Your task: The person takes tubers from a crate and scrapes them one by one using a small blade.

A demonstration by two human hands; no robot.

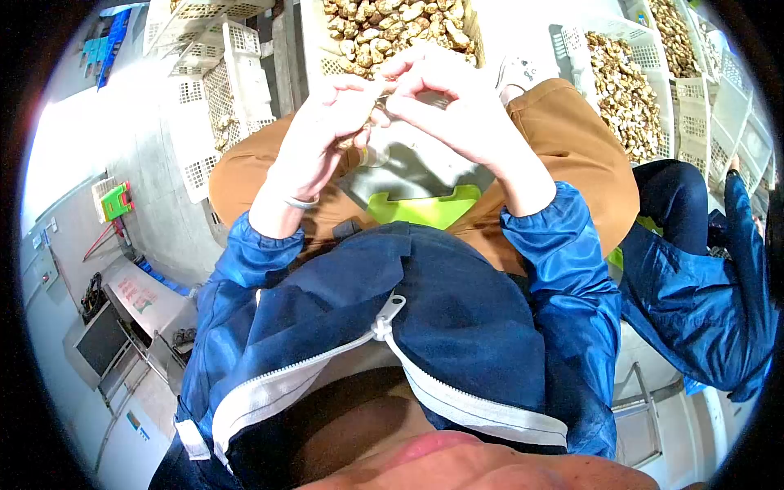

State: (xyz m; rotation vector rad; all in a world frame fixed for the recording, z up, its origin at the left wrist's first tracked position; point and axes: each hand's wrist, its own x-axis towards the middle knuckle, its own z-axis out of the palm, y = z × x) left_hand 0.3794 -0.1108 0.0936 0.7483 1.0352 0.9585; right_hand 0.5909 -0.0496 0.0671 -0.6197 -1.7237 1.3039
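Observation:
My left hand (322,131) and my right hand (457,110) meet above my lap, close to the near edge of a pale perforated crate (475,37). Their fingers are bent together at the fingertips around something small and brownish, too overexposed to make out. My left fingers curl inward, and my right thumb and forefinger pinch towards them. In the crate just beyond lie many knobbly brown-and-white pieces (392,33), which look like mushrooms. Below my hands, between my knees, is a bright green flat piece (425,208).
More perforated crates (196,175) stand at the left. A crate of similar brown-and-white pieces (625,98) is at the right, with others behind it. Another person in a blue jacket (694,302) sits close on my right. A metal-framed stand (135,347) is at far left.

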